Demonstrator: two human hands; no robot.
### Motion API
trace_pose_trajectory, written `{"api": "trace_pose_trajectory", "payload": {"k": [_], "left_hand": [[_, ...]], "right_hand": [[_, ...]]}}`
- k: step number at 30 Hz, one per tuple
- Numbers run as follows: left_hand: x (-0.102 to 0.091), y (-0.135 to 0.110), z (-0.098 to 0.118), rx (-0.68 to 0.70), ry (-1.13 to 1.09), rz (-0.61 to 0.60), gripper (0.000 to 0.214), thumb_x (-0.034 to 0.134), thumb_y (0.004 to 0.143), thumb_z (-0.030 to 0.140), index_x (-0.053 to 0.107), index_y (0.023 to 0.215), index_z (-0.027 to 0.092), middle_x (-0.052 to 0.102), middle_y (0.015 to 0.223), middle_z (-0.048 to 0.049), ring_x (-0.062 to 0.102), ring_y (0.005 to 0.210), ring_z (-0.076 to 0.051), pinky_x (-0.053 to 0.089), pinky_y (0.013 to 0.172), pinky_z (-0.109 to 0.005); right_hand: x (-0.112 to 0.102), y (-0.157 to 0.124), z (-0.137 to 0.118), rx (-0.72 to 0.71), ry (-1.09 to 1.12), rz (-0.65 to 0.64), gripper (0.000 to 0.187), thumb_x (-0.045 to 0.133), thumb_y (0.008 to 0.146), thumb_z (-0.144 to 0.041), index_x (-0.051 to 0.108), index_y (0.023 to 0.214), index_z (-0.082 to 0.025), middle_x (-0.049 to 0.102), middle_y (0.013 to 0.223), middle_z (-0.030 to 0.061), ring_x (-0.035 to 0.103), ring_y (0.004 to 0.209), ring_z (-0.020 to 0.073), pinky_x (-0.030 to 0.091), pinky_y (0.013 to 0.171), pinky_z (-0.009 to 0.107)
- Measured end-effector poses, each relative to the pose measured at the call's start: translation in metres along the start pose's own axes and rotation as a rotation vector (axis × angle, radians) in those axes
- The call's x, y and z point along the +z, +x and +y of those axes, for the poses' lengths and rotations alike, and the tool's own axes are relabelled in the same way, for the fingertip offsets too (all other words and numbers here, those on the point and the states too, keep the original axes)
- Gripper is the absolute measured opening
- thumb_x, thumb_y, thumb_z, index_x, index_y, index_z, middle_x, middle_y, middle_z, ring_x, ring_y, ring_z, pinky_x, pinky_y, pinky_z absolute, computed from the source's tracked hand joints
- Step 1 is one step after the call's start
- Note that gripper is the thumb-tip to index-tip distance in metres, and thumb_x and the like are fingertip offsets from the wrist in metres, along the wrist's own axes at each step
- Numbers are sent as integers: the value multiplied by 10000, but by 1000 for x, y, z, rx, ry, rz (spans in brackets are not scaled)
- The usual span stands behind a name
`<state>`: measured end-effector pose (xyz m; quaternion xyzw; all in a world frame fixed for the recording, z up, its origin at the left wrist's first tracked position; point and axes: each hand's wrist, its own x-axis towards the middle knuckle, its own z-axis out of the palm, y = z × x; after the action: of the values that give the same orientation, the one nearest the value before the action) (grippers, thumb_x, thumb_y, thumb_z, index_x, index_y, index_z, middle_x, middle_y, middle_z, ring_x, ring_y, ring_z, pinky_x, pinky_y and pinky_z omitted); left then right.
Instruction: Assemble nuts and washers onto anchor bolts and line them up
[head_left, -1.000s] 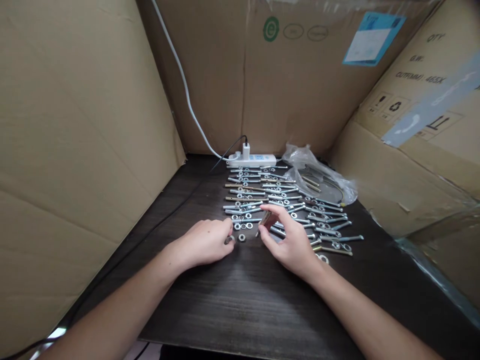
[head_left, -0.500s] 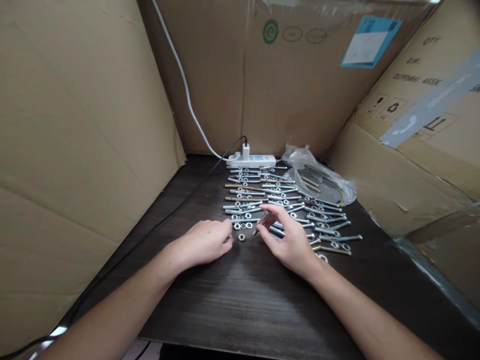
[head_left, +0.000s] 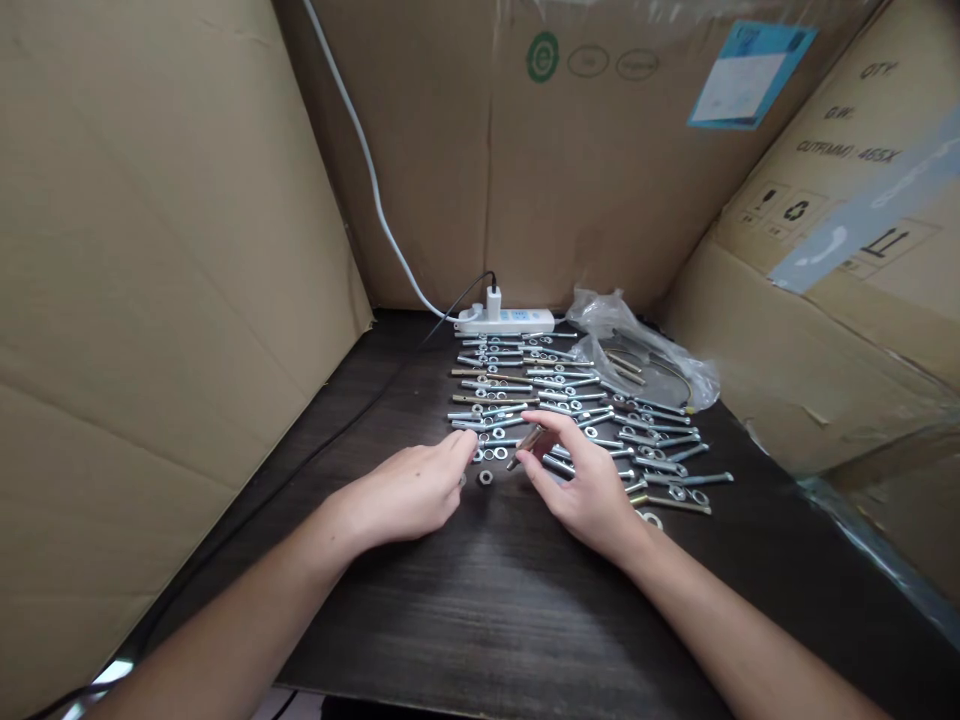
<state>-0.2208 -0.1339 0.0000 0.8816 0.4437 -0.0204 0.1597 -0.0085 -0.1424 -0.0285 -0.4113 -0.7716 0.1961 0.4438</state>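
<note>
In the head view my left hand (head_left: 409, 487) rests low over the dark table, at the left end of the nearest row of hardware. Its index finger reaches forward beside a small nut (head_left: 478, 456), apart from the thumb; the other fingers are partly hidden. Close under the fingertips a small ring (head_left: 462, 481) shows, partly covered. A single nut (head_left: 486, 478) lies between my two hands. My right hand (head_left: 581, 485) is closed, pinching a short metal bolt (head_left: 530, 440) between thumb and fingers, tilted with its lower end toward the table.
Several rows of bolts (head_left: 495, 402), sleeves, nuts and washers spread across the table (head_left: 420, 620). Behind them lie a white power strip (head_left: 517, 321) with a plug and a clear plastic bag (head_left: 660, 370). Cardboard walls (head_left: 600, 180) stand on three sides. A black cable (head_left: 322, 445) runs along the left.
My left hand's index finger has stretched forward and away from the thumb, and the ring beneath has come into view. My right hand still holds the bolt, nearly unmoved.
</note>
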Motion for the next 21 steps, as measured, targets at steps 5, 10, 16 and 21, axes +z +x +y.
{"api": "trace_pose_trajectory", "payload": {"k": [5,10,16,21], "left_hand": [[2,1,8,4,35,-32,207,351,776,96,395,946,206,570,923,-49,587,673,-199,352,533,-290],[2,-2,10,-15,-34,-45,208,372,783,109,412,965,202,576,904,-50,605,706,-209,387,577,-295],[2,-4,9,-8,-78,-45,219,362,802,119,422,997,199,572,965,-70,606,713,-205,411,595,-295],[5,-3,9,-19,-51,-45,238,361,791,124,410,1011,200,563,996,-79,607,697,-207,408,574,-295]], "right_hand": [[1,1,0,-9,8,-11,375,545,837,-152,468,1197,-223,622,842,1,605,756,140,494,759,286],[0,1,-2,-3,17,-11,369,539,842,-171,463,1199,-223,623,835,11,605,752,151,500,762,306],[0,1,-3,2,20,-12,372,548,837,-165,469,1196,-222,618,825,5,597,734,142,495,757,293],[-1,1,-3,3,21,-14,368,544,840,-179,469,1198,-224,622,832,5,601,740,143,498,757,293]]}}
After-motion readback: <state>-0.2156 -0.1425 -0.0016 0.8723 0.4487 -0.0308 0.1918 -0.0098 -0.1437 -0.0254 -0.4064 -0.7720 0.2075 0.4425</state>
